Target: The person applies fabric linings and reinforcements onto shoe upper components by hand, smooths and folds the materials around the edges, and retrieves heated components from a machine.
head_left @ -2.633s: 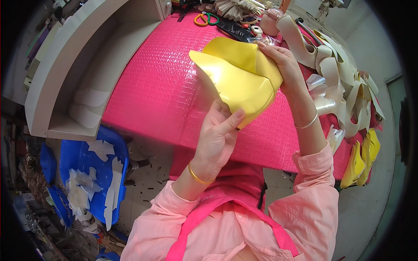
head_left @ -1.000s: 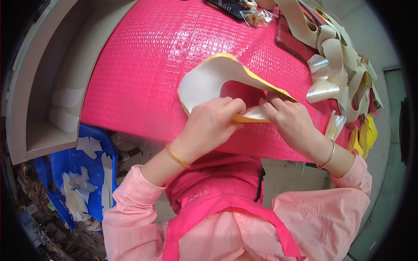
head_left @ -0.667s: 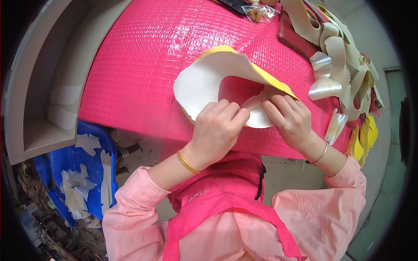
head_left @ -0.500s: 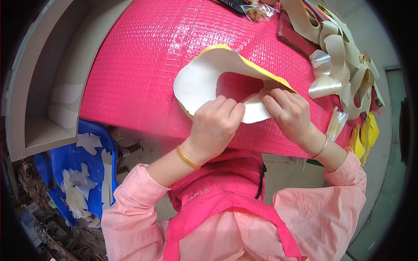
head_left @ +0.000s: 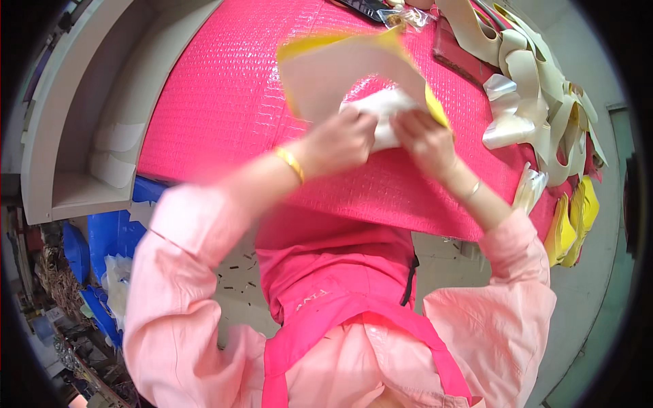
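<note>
A curved yellow piece with a pale cream underside (head_left: 340, 75) is lifted over the pink textured table (head_left: 218, 109), its cream side facing me. My left hand (head_left: 337, 139) and my right hand (head_left: 425, 139) both grip it at its lower end, where a white strip (head_left: 381, 109) is bunched between the fingers. Both hands are blurred by motion. Each wrist has a gold bangle.
Several cream and silver cut pieces (head_left: 537, 88) are heaped at the table's right. Yellow pieces (head_left: 571, 224) hang off its right edge. A grey shelf unit (head_left: 88, 136) stands at left, with a blue bin of scraps (head_left: 109, 238) below it.
The yellow piece lay low on the table with both hands pressing its near end. It has since been raised and turned, and my left arm has swung up and to the left.
</note>
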A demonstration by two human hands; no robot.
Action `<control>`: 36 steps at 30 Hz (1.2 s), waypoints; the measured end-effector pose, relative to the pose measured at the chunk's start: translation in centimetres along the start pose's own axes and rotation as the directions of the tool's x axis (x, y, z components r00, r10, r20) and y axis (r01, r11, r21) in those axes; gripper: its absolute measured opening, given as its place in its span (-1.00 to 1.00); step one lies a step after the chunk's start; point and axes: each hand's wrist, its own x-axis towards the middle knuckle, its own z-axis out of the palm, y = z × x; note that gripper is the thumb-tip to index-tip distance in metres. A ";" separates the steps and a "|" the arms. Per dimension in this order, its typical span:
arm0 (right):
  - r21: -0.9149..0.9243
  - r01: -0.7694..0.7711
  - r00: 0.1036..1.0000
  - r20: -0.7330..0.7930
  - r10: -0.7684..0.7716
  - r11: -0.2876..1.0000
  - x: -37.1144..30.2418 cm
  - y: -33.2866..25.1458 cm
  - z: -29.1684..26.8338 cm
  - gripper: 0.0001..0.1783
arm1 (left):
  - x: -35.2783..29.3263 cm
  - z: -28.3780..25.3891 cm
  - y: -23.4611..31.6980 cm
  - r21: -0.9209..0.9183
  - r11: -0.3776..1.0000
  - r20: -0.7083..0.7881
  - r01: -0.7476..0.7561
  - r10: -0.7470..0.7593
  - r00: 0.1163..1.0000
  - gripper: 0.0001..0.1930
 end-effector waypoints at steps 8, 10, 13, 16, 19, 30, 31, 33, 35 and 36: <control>-0.075 -0.227 0.862 0.449 0.236 0.971 0.4 -2.8 -0.6 -0.82 | -0.3 -0.5 4.9 -0.249 0.723 0.153 0.645 -0.628 0.763 -0.94; -0.001 -0.185 0.884 0.437 0.167 0.983 1.6 -1.7 -0.7 -0.90 | -0.4 -0.1 4.9 -0.290 0.611 0.127 0.737 -0.738 0.662 -0.94; 0.260 -0.324 0.839 0.523 0.149 0.910 2.5 -0.1 -0.3 -0.89 | -0.3 -0.3 4.8 -0.360 0.510 0.179 0.781 -0.784 0.594 -0.93; 0.380 -0.404 0.763 0.642 0.077 0.832 4.1 1.6 -0.2 -0.80 | -0.2 0.0 4.3 -0.365 0.495 0.186 0.789 -0.791 0.582 -0.90; 0.320 -0.462 0.563 0.827 -0.006 0.827 6.2 3.2 0.6 -0.70 | 0.3 0.2 3.0 -0.397 0.448 0.273 0.801 -0.776 0.569 -0.85; 0.119 -0.499 0.293 0.955 0.037 0.858 9.4 2.4 1.3 -0.56 | 1.5 1.2 0.3 -0.231 0.250 0.735 0.940 -0.589 0.337 -0.72; 0.095 -0.519 0.284 0.956 0.067 0.850 9.6 2.2 1.1 -0.56 | 1.5 1.3 0.2 -0.241 0.269 0.724 0.932 -0.590 0.358 -0.71; 0.072 -0.538 0.273 0.958 0.093 0.840 9.7 1.7 0.8 -0.56 | 1.7 1.2 -0.3 -0.250 0.286 0.715 0.925 -0.590 0.375 -0.70; 0.023 -0.529 0.269 0.952 0.143 0.848 9.7 1.5 0.8 -0.59 | 2.0 1.0 -0.9 -0.246 0.333 0.763 0.910 -0.513 0.394 -0.69; 0.022 -0.530 0.267 0.953 0.142 0.848 9.1 1.8 1.3 -0.59 | 2.2 1.0 -0.8 -0.247 0.333 0.764 0.910 -0.511 0.394 -0.69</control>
